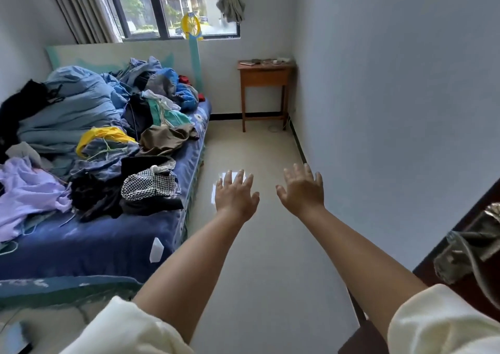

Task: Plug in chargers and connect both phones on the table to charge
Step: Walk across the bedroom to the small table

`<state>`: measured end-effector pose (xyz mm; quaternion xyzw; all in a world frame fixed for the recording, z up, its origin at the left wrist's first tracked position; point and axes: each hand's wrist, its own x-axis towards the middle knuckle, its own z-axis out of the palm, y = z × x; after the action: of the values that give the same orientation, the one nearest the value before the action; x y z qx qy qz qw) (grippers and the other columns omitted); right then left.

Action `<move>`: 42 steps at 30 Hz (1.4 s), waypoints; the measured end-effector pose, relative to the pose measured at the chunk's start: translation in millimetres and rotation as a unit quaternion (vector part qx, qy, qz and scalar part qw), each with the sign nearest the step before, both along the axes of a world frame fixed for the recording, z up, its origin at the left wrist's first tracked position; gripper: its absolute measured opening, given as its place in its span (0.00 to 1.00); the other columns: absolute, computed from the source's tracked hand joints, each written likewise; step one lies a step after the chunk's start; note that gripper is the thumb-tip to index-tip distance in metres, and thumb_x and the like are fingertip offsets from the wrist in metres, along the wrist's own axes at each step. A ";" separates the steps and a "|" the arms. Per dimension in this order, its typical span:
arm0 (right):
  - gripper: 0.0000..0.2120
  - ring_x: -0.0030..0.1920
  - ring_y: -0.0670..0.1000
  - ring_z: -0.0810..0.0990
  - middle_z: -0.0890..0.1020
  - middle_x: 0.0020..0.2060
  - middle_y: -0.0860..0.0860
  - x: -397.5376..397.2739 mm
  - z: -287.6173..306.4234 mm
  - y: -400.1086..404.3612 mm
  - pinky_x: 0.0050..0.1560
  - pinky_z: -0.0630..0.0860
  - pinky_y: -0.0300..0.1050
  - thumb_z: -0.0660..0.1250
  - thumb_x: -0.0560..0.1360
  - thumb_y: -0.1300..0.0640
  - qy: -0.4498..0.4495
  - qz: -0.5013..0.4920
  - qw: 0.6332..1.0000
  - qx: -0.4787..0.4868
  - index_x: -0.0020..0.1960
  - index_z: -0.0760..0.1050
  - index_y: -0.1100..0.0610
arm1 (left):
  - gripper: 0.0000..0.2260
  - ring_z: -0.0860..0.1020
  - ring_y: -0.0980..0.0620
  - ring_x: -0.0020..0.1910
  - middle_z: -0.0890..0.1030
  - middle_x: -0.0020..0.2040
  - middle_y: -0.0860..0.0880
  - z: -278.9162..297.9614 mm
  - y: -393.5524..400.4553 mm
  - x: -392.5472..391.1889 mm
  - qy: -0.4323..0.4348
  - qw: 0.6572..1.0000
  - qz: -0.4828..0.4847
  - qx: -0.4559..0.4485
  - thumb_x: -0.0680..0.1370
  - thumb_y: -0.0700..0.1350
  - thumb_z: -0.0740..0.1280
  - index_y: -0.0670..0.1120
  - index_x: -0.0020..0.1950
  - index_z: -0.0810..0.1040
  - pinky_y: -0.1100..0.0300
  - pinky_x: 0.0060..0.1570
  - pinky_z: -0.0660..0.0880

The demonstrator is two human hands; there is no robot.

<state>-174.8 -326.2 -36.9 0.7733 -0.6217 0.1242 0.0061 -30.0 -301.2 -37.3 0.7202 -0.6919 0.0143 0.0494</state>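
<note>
A small wooden table (263, 77) stands in the far right corner under the window. Small flat items lie on its top, among them what looks like a phone (245, 63) and some white pieces (281, 60); they are too small to tell apart. A white cable (273, 129) lies on the floor by the table's right legs. My left hand (234, 194) and my right hand (302, 188) are stretched out in front of me over the floor, palms down, fingers spread, holding nothing. Both are far from the table.
A bed (89, 242) with a blue sheet and heaped clothes fills the left side. A pale tiled floor strip (251, 148) runs between bed and right wall to the table. A dark door (460, 259) with a handle and hanging cloth is at the right edge.
</note>
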 end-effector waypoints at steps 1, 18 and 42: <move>0.24 0.73 0.59 0.55 0.61 0.73 0.58 3.1 -0.7 -22.3 0.71 0.53 0.59 0.57 0.78 0.49 0.002 0.001 1.000 0.001 0.71 0.60 0.57 | 0.24 0.48 0.44 0.73 0.54 0.75 0.47 -0.8 -23.2 2.2 0.001 1.000 0.002 -0.002 0.79 0.54 0.52 0.49 0.73 0.53 0.48 0.70 0.48; 0.23 0.73 0.60 0.55 0.61 0.72 0.58 50.2 1.1 -447.2 0.69 0.56 0.57 0.56 0.78 0.50 0.003 -0.055 0.998 -0.006 0.70 0.61 0.58 | 0.23 0.47 0.42 0.73 0.53 0.75 0.46 -9.9 -462.8 48.9 0.006 1.000 -0.020 0.000 0.79 0.53 0.51 0.48 0.73 0.52 0.49 0.70 0.47; 0.24 0.73 0.57 0.53 0.61 0.73 0.56 169.1 -35.4 -1151.8 0.71 0.53 0.56 0.57 0.78 0.49 -0.029 -0.017 0.999 0.019 0.71 0.60 0.56 | 0.23 0.48 0.44 0.74 0.54 0.75 0.47 -21.6 -1140.1 177.7 0.020 0.999 0.029 0.001 0.79 0.54 0.51 0.49 0.73 0.53 0.51 0.70 0.47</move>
<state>-5.6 -1478.0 -72.3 0.7588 -0.6368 0.1343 -0.0249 147.7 -1441.3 -58.8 0.7401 -0.6697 0.0006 0.0615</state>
